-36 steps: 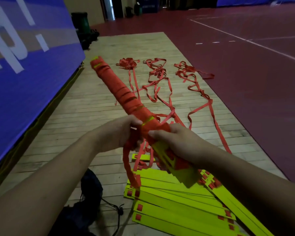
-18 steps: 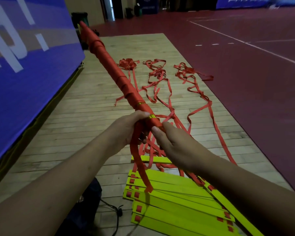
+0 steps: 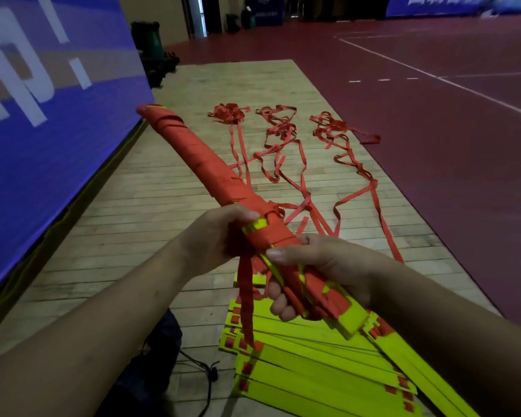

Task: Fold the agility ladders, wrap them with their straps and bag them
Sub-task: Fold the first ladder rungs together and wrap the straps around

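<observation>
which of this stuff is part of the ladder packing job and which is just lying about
In the job: wrapped ladder bundle, gripped by left hand and right hand; hanging strap tail; yellow rung stack; loose red straps on the floor; dark bag.
Just there: blue banner; green bin by the wall.

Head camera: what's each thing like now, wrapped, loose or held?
ladder bundle, held up, strap-wrapped except its yellow near end.
left hand, grips the ladder bundle.
right hand, grips its near end.
strap tail, hangs loose below the hands.
yellow rungs, stacked flat on the floor, unwrapped.
red straps, loose and tangled on the floor.
dark bag, on the floor, open or shut unclear.
</observation>
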